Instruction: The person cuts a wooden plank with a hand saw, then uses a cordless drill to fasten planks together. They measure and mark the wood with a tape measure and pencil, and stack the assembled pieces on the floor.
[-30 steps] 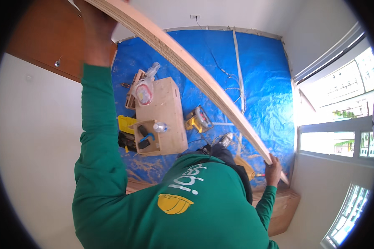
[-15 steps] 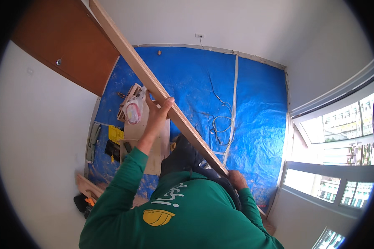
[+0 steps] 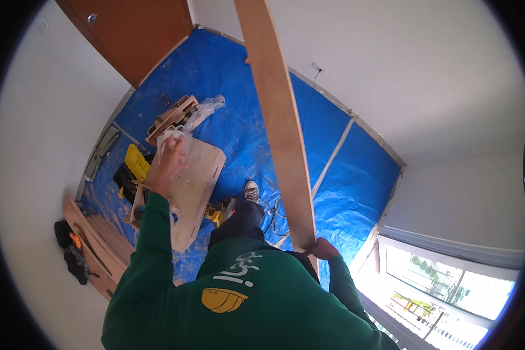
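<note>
A long wooden plank [image 3: 277,111] rises from beside my right hip toward the top of the view, its broad face showing. Near its lower end my right hand [image 3: 324,249] is closed on the edge. My left hand [image 3: 170,163] is off the plank, fingers apart, reaching over the low wooden worktable [image 3: 195,186]. Just beyond its fingertips, partly covered by them, lies a whitish plastic bag [image 3: 184,137]; whether the fingers touch it I cannot tell. Past the bag sits a wooden tray-like box [image 3: 172,116] with a clear plastic wrapping [image 3: 211,105] by it.
Blue sheeting [image 3: 227,76] covers the floor. Left of the worktable is a yellow case [image 3: 136,162]; a yellow tool [image 3: 216,216] lies by my foot. More boards [image 3: 99,245] lean at the left wall. A brown door [image 3: 134,35] and a window [image 3: 443,286] flank the room.
My left hand has let go of the plank and moved left toward the bag. The plank has swung more upright and rotated to show its broad face. My view has turned.
</note>
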Demonstrator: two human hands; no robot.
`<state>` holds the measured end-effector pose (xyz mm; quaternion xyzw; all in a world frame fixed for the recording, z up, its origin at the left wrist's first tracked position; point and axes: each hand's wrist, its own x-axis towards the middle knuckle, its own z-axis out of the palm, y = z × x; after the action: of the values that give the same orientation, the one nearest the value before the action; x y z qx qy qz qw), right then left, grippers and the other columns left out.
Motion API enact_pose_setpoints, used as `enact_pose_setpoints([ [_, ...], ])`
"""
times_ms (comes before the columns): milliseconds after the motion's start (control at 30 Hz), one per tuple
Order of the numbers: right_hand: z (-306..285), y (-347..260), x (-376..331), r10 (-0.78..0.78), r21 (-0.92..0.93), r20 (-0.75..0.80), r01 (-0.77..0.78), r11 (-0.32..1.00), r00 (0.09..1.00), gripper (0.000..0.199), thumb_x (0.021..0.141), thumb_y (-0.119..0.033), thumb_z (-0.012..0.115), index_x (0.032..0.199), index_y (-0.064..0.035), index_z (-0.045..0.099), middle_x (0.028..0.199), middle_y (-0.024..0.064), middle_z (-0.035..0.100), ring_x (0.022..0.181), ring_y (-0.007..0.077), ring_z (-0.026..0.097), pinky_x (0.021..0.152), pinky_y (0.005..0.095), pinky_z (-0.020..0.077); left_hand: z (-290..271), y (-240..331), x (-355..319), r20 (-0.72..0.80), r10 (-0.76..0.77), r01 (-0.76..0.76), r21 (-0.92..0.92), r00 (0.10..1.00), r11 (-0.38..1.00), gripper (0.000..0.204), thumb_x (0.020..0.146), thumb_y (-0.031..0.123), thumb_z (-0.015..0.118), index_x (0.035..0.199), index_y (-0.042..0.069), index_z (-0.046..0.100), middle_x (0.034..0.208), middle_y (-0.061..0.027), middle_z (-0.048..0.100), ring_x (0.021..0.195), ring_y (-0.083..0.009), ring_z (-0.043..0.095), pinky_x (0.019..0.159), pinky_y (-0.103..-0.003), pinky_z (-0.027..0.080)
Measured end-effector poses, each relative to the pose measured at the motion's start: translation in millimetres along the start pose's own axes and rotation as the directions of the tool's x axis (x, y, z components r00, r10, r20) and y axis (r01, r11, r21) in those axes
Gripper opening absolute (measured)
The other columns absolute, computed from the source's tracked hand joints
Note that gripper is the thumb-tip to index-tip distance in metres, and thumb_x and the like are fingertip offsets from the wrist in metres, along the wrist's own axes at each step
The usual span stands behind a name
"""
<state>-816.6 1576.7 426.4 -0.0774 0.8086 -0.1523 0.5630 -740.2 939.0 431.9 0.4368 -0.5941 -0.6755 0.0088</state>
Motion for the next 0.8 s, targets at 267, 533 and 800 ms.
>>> enact_pose_setpoints([
  [267,-146.1,-78.7,77.8,-0.324,0.176,-0.379,0.412,0.894,0.867,0.047,0.085,-0.028,0.088,0.115,0.0045,0.071,0.106,0.0167,0.078,0.098,0.0251,0.073,0.086,0.0429,0.0567,34.4,-156.4,-37.2,0.198,-0.487,0.406,0.34,0.851,0.848,0.111,0.095,0.061,0.074,0.172,0.009,0.012,0.159,-0.026,0.048,0.126,-0.0464,0.064,0.09,-0.06,0.061],
  [533,-199.8,-126.7,213.3,-0.39,0.017,-0.577,0.487,0.873,0.718,0.036,0.097,-0.03,0.077,0.101,0.0038,0.064,0.091,0.0191,0.069,0.087,0.0242,0.064,0.076,0.0457,0.0504,50.2,-227.4,-119.0,0.036,-0.531,0.532,-0.017,0.847,0.847,0.085,0.104,0.058,0.063,0.164,0.006,0.034,0.152,-0.0267,0.054,0.127,-0.043,0.065,0.101,-0.06,0.057],
  [800,-262.0,-127.4,349.7,-0.452,-0.092,-0.448,0.463,0.881,0.771,0.043,0.101,-0.037,0.07,0.101,0.0058,0.063,0.096,0.031,0.069,0.092,0.0473,0.067,0.081,0.0554,0.0504,59.2,-231.6,-188.8,-0.222,-0.696,0.613,-0.345,0.683,0.711,0.068,0.107,0.05,0.062,0.159,0.01,0.043,0.152,-0.0235,0.056,0.129,-0.0427,0.064,0.106,-0.06,0.053],
])
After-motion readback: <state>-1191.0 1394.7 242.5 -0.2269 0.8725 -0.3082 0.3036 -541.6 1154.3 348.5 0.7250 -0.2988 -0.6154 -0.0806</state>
